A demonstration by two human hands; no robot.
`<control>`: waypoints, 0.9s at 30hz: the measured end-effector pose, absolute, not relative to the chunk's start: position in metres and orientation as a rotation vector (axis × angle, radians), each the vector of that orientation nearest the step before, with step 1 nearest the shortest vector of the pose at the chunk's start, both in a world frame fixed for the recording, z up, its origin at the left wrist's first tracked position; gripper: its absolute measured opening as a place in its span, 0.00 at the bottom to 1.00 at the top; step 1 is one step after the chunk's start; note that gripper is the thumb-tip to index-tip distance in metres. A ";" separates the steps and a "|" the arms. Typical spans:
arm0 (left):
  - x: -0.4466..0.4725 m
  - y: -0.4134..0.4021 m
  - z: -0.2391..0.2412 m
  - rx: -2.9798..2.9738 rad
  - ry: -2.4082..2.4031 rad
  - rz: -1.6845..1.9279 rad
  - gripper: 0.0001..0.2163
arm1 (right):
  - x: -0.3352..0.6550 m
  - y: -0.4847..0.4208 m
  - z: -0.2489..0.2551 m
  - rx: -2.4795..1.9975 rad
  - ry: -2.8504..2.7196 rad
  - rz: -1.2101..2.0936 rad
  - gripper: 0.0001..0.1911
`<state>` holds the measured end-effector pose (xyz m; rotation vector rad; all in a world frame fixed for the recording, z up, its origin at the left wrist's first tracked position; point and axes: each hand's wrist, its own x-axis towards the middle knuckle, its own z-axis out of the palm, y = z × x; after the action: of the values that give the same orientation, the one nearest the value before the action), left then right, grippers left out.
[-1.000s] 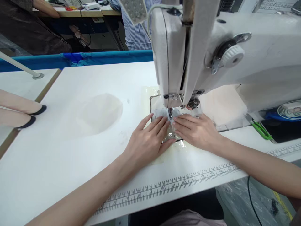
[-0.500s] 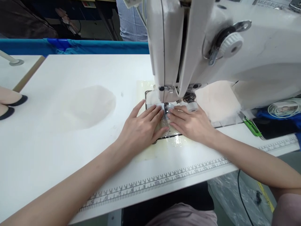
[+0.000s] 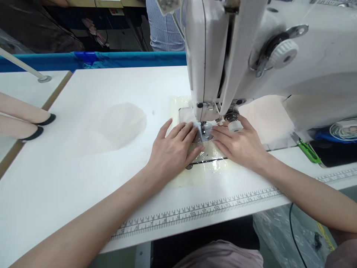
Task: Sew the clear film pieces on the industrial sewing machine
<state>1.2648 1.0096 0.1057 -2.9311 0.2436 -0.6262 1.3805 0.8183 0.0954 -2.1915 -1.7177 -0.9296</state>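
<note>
My left hand (image 3: 175,147) lies flat with its fingers stretched just left of the presser foot (image 3: 203,130) of a white sewing machine (image 3: 210,48). My right hand (image 3: 241,145) rests to the right of the foot, its fingertips pointing in towards it and its fingers extended. Between the fingertips, under the foot, shows a small piece of thin pale material (image 3: 205,138), largely hidden by the hands. Beneath it is the metal needle plate (image 3: 208,154). Neither hand grasps anything that I can see.
Pale pink sheer fabric (image 3: 267,115) lies under the machine arm. A sheer rounded piece (image 3: 122,123) is on the white table at left, near two beige, dark-tipped strips (image 3: 22,115). Green thread snips (image 3: 308,150) and a dark flat object (image 3: 333,152) are at right.
The whole view has shifted slightly, bringing more of the left side into sight. The pale material between my fingertips lies differently under the foot; both hands stay flat beside it.
</note>
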 end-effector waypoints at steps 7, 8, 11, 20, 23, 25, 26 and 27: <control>1.238 0.986 0.123 -3.031 0.582 -0.475 0.16 | 1.383 0.815 0.101 -2.140 -1.685 -0.952 0.11; 1.234 0.983 0.125 -3.096 0.774 -0.456 0.15 | 1.383 0.815 0.101 -2.129 -1.686 -0.950 0.11; 1.231 0.984 0.129 -3.187 0.910 -0.542 0.18 | 1.383 0.814 0.100 -2.112 -1.687 -0.914 0.11; 1.246 1.000 0.131 -3.574 0.132 -0.317 0.04 | 1.370 0.815 0.106 -2.015 -1.398 -0.047 0.18; 1.248 0.996 0.137 -4.010 -0.149 -0.271 0.05 | 1.366 0.814 0.113 -1.940 -1.297 0.359 0.14; 1.248 0.996 0.139 -4.206 -0.387 -0.217 0.04 | 1.366 0.814 0.115 -1.848 -1.212 0.584 0.07; 1.249 0.996 0.139 -4.267 -0.478 -0.209 0.04 | 1.366 0.813 0.115 -1.789 -1.159 0.685 0.05; 1.249 0.997 0.139 -4.315 -0.547 -0.189 0.04 | 1.366 0.813 0.115 -1.725 -1.105 0.776 0.05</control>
<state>1.2493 0.9966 0.1388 -4.3151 -0.5473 -0.1889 1.3658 0.8132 0.1147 -1.7246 -1.1051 0.7764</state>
